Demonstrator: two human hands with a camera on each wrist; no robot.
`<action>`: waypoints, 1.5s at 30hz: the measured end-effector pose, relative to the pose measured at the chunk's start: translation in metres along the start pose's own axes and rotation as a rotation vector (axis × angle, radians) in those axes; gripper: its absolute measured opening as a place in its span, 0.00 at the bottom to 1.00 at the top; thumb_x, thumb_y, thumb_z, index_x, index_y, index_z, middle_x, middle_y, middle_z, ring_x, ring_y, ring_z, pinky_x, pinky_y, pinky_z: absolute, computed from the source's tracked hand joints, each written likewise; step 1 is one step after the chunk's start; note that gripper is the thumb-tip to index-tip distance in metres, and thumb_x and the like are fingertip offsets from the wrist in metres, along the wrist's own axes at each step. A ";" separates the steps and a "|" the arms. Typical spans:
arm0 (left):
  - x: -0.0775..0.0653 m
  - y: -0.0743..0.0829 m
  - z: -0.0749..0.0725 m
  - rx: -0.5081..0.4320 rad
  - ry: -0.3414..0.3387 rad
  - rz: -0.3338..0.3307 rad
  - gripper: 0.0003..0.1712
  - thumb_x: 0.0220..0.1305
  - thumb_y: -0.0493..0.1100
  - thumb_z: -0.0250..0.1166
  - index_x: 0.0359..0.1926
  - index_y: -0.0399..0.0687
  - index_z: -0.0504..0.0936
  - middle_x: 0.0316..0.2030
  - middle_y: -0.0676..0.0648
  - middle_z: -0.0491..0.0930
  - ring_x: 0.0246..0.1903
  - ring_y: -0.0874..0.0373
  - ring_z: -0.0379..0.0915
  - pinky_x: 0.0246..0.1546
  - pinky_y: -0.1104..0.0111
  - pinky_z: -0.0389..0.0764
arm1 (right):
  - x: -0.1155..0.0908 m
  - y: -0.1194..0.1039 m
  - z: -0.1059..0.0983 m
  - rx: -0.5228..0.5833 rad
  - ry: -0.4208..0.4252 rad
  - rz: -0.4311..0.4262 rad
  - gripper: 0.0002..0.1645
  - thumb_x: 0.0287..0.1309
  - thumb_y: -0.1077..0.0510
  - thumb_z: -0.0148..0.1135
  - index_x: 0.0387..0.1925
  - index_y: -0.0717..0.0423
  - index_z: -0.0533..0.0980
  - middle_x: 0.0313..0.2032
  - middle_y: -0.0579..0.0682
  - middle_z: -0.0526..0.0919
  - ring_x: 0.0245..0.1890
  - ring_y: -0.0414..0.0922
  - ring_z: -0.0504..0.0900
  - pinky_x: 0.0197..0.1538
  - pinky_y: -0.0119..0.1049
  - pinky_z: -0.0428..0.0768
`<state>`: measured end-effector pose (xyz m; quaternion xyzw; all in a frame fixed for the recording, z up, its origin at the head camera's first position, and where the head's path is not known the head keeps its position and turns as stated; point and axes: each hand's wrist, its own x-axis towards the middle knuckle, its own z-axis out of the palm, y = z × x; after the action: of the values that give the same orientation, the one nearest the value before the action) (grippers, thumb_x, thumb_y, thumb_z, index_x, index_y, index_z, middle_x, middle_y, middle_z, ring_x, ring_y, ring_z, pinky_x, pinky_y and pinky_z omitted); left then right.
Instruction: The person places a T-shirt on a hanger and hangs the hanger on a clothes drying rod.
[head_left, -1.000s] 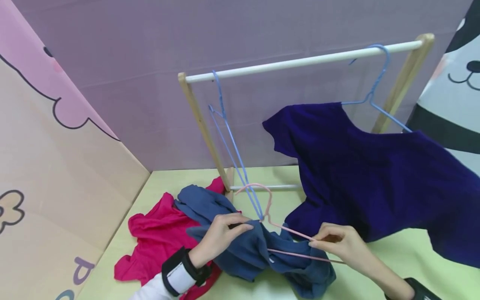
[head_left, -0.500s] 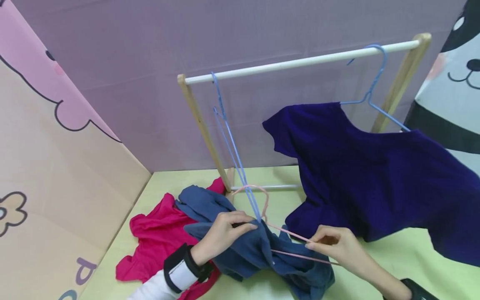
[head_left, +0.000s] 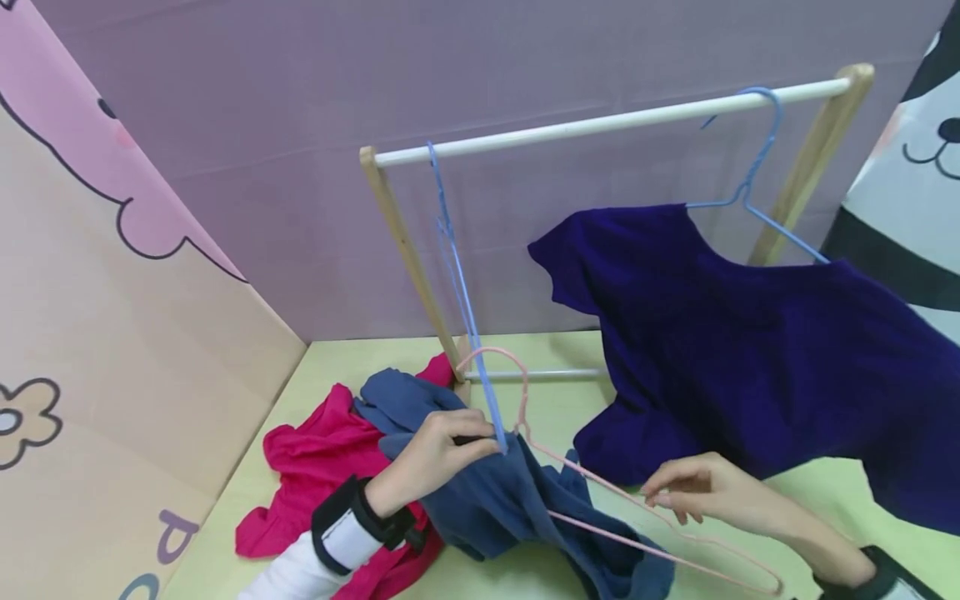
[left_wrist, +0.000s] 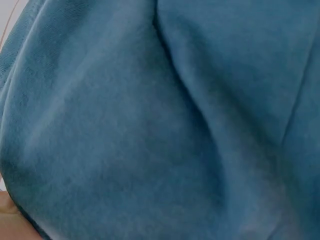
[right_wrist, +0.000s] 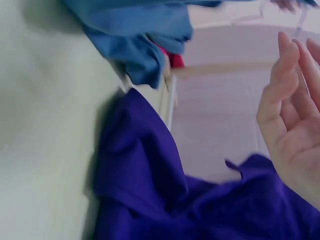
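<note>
In the head view my left hand [head_left: 438, 458] pinches the upper edge of a crumpled blue-grey garment [head_left: 487, 508], whose folds fill the left wrist view. A pink wire hanger [head_left: 585, 472] is partly inside that garment; its hook and right end show outside the cloth. Beside the hanger's right side is my right hand [head_left: 712, 496], fingers loosely bent; the right wrist view shows nothing in its grasp. A blue hanger [head_left: 467, 308], seen nearly edge-on, hangs from the rack, its lower end by my left fingertips.
A white-barred wooden rack [head_left: 600, 125] stands behind. On its right a dark purple shirt [head_left: 712, 350] hangs from another blue hanger [head_left: 753, 175]. A bright pink garment [head_left: 322, 475] lies on the pale green table [head_left: 787, 550] at left.
My right hand has let go of the pink hanger and moved slightly right; the hanger's right end now shows. My left hand has shifted slightly left. The left blue hanger has turned more edge-on.
</note>
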<state>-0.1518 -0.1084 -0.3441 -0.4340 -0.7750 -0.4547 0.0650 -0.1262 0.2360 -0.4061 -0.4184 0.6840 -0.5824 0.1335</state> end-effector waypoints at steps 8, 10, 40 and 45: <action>0.000 -0.002 0.001 0.004 0.035 -0.015 0.04 0.51 0.32 0.63 0.31 0.39 0.83 0.25 0.49 0.78 0.26 0.65 0.67 0.24 0.75 0.71 | 0.003 -0.002 0.034 -0.058 0.105 0.042 0.14 0.50 0.73 0.55 0.35 0.54 0.78 0.26 0.44 0.77 0.23 0.32 0.70 0.19 0.30 0.69; -0.001 -0.003 0.001 0.002 0.040 -0.025 0.04 0.51 0.32 0.63 0.31 0.39 0.83 0.25 0.49 0.77 0.26 0.65 0.67 0.24 0.75 0.71 | 0.003 -0.001 0.038 -0.023 0.116 0.025 0.16 0.49 0.75 0.55 0.35 0.55 0.78 0.26 0.43 0.77 0.22 0.32 0.71 0.19 0.30 0.69; -0.011 -0.006 -0.006 -0.023 0.032 -0.028 0.05 0.52 0.32 0.62 0.32 0.36 0.82 0.29 0.46 0.79 0.29 0.63 0.71 0.28 0.72 0.75 | -0.021 0.026 0.054 -0.705 0.118 -0.304 0.08 0.52 0.60 0.61 0.36 0.51 0.75 0.30 0.40 0.74 0.24 0.26 0.69 0.25 0.12 0.62; -0.015 -0.010 -0.009 -0.001 0.056 -0.108 0.08 0.53 0.34 0.63 0.35 0.36 0.82 0.27 0.48 0.77 0.24 0.66 0.66 0.22 0.75 0.71 | -0.032 0.032 0.042 -0.749 0.278 -0.395 0.07 0.54 0.54 0.59 0.33 0.52 0.75 0.30 0.41 0.73 0.22 0.26 0.67 0.24 0.11 0.61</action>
<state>-0.1530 -0.1260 -0.3532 -0.3787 -0.7949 -0.4699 0.0616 -0.0920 0.2294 -0.4574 -0.4783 0.7661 -0.3597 -0.2343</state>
